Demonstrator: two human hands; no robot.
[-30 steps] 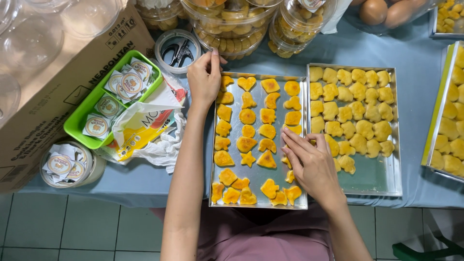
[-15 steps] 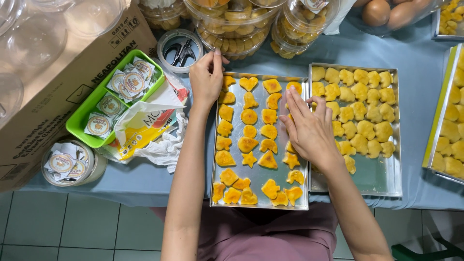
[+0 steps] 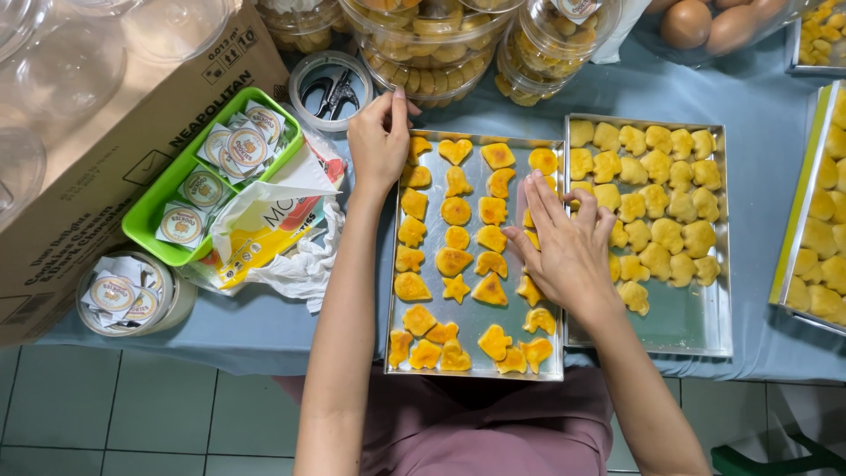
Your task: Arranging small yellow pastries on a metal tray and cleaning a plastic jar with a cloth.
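Looks roughly halfway, judging by the trays. Starting far left: one cardboard box (image 3: pixel 106 176) with clear plastic lids (image 3: pixel 53 70) piled on it, no clean count on those. Then one round tub (image 3: pixel 132 300) of sticker labels, and one green tray (image 3: pixel 163 242) with about six more round labels (image 3: pixel 247 145). Next, one crumpled plastic bag (image 3: pixel 264 229) and one round lid with a pair of scissors (image 3: pixel 330 88) in it. Up top, three or so clear jars (image 3: pixel 423 53) already packed with cookies, so that part seems done. Left hand (image 3: pixel 379 145) curled closed on the far left corner of the middle baking tray (image 3: pixel 471 322), steadying it on the blue tablecloth (image 3: pixel 529 101). About thirty golden-brown cookies (image 3: pixel 456 211) showing there in four loose columns: hearts, stars, triangles. A few more probably hidden. Right hand (image 3: pixel 568 247) lying flat and spread wide across the seam between the two trays, fingers (image 3: pixel 538 198) over the rightmost column. Can't tell whether anything is pinched underneath. Right baking tray (image 3: pixel 687 326): about thirty paler cookies (image 3: pixel 656 172), with a bare strip along the near end. Plenty left to deal with on both. Far right, one more tray (image 3: pixel 797 203) cut off by the frame, plus two brown eggs (image 3: pixel 705 22) at the top.
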